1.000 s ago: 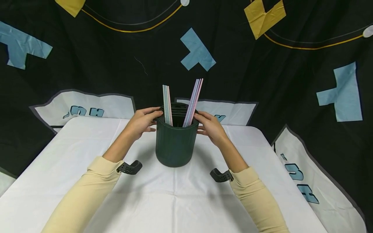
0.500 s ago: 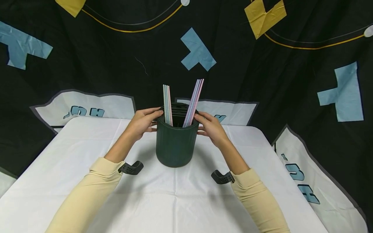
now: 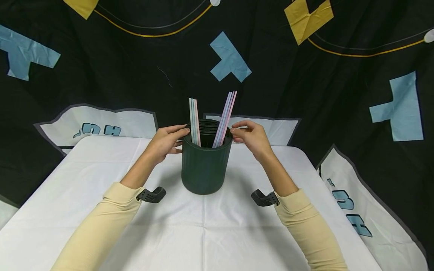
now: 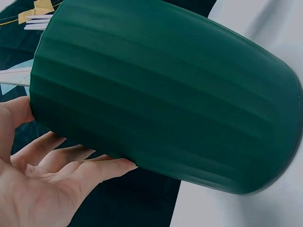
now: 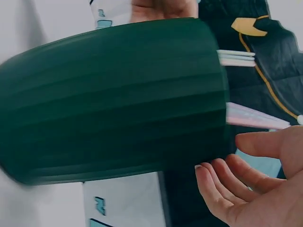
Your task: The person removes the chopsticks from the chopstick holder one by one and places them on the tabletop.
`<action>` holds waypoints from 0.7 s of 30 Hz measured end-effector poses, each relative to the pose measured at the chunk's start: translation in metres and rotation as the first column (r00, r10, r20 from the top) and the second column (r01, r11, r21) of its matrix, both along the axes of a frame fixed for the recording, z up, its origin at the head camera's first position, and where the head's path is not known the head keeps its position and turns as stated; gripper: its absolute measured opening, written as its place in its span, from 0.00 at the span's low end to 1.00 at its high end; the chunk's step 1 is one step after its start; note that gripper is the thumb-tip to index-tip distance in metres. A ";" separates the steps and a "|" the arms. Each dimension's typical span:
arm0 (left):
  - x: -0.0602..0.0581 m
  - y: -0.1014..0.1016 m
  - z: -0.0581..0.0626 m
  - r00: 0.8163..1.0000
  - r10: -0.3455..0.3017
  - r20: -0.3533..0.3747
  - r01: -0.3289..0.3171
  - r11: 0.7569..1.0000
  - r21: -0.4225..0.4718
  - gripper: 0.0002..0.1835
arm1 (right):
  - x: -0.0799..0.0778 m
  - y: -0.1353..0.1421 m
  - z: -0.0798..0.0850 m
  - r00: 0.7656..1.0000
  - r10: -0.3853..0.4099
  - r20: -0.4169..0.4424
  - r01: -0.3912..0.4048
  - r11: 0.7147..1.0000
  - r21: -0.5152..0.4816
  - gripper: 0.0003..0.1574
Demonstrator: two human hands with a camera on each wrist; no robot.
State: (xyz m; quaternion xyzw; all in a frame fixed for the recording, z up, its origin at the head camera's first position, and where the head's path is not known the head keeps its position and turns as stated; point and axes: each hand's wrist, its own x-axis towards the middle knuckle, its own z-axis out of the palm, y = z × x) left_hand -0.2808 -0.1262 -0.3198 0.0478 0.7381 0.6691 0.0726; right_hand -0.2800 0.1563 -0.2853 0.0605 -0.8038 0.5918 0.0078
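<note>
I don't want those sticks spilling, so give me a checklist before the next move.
1. Green container upright on the white cloth: ok.
2. Pale sticks and purple-pink sticks both inside it: ok.
3. Purple-pink sticks standing straight: not ok, they lean right.
4. Left hand touching the container: ok.
5. Right hand touching it: cannot tell; fingertips are close to the rim.
6. Black slotted piece fully seated: cannot tell, lower part hidden.

I have the container (image 3: pixel 205 171) on the table (image 3: pixel 203 241), the left stick bundle (image 3: pixel 194 122) and right stick bundle (image 3: pixel 225 120) in it, left hand (image 3: pixel 165 142) and right hand (image 3: pixel 252 138) at its matching sides, backdrop (image 3: pixel 135 75) behind.
</note>
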 end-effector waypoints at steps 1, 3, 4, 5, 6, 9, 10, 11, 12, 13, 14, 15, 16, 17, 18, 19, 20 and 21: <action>0.000 0.000 0.000 1.000 0.001 0.000 -0.001 1.000 0.001 0.31 | 0.001 0.001 0.003 1.000 0.000 -0.013 0.000 1.000 0.008 0.20; 0.000 0.000 0.000 1.000 0.002 -0.001 -0.002 1.000 0.002 0.31 | 0.002 0.001 0.010 0.999 0.011 -0.038 -0.011 1.000 0.019 0.20; 0.001 0.000 0.000 1.000 0.002 -0.001 -0.002 1.000 0.003 0.31 | 0.002 0.001 0.012 0.999 0.018 -0.045 -0.017 1.000 0.018 0.20; 0.001 0.000 0.000 1.000 0.003 -0.002 -0.003 1.000 0.004 0.31 | 0.003 0.001 0.015 0.998 0.025 -0.050 -0.025 1.000 0.016 0.20; 0.001 0.000 0.000 1.000 0.004 -0.001 -0.004 1.000 0.004 0.31 | 0.003 0.001 0.017 0.998 0.033 -0.052 -0.032 0.999 0.011 0.20; 0.001 -0.001 -0.001 1.000 0.006 -0.001 -0.006 1.000 0.007 0.31 | 0.004 -0.003 0.021 0.998 0.056 -0.041 -0.056 0.998 -0.013 0.19; 0.001 -0.001 -0.001 1.000 0.005 -0.002 -0.005 1.000 0.006 0.31 | 0.004 -0.004 0.021 0.998 0.060 -0.031 -0.061 0.998 -0.017 0.19; 0.001 -0.001 -0.001 1.000 0.005 -0.003 -0.005 1.000 0.005 0.31 | 0.004 -0.005 0.021 0.998 0.066 -0.022 -0.066 0.998 -0.020 0.19; 0.001 -0.001 -0.002 1.000 0.005 -0.004 -0.005 1.000 0.003 0.31 | 0.003 -0.006 0.022 0.997 0.071 -0.014 -0.071 0.997 -0.023 0.19; 0.001 -0.001 -0.002 1.000 0.005 -0.006 -0.005 1.000 0.001 0.31 | 0.003 -0.007 0.021 0.997 0.076 -0.008 -0.076 0.997 -0.026 0.19; 0.001 -0.001 -0.002 1.000 0.005 -0.007 -0.005 1.000 0.000 0.31 | 0.003 -0.007 0.021 0.997 0.080 -0.003 -0.080 0.996 -0.027 0.19; 0.001 -0.001 -0.002 1.000 0.006 -0.008 -0.006 1.000 -0.001 0.31 | 0.003 -0.007 0.021 0.997 0.083 0.002 -0.083 0.996 -0.026 0.19; 0.001 -0.001 -0.003 1.000 0.008 -0.009 -0.008 1.000 -0.003 0.31 | 0.003 -0.008 0.020 0.996 0.088 0.004 -0.087 0.996 -0.026 0.18; 0.001 -0.001 -0.003 1.000 0.008 -0.010 -0.008 1.000 -0.003 0.31 | 0.003 -0.008 0.020 0.996 0.091 0.005 -0.091 0.996 -0.026 0.18; 0.001 -0.001 -0.003 1.000 0.009 -0.010 -0.009 1.000 -0.003 0.31 | 0.003 -0.008 0.019 0.996 0.092 0.006 -0.092 0.995 -0.023 0.18; 0.001 0.000 -0.003 1.000 0.010 -0.010 -0.010 1.000 -0.002 0.31 | 0.002 -0.008 0.018 0.996 0.093 0.007 -0.093 0.995 -0.021 0.17; 0.000 0.000 -0.003 1.000 0.012 -0.011 -0.012 1.000 0.000 0.31 | 0.002 -0.008 0.017 0.996 0.093 0.007 -0.093 0.996 -0.017 0.16; 0.000 0.000 -0.004 1.000 0.013 -0.011 -0.013 1.000 0.000 0.31 | 0.002 -0.008 0.017 0.996 0.090 0.007 -0.090 0.996 -0.015 0.16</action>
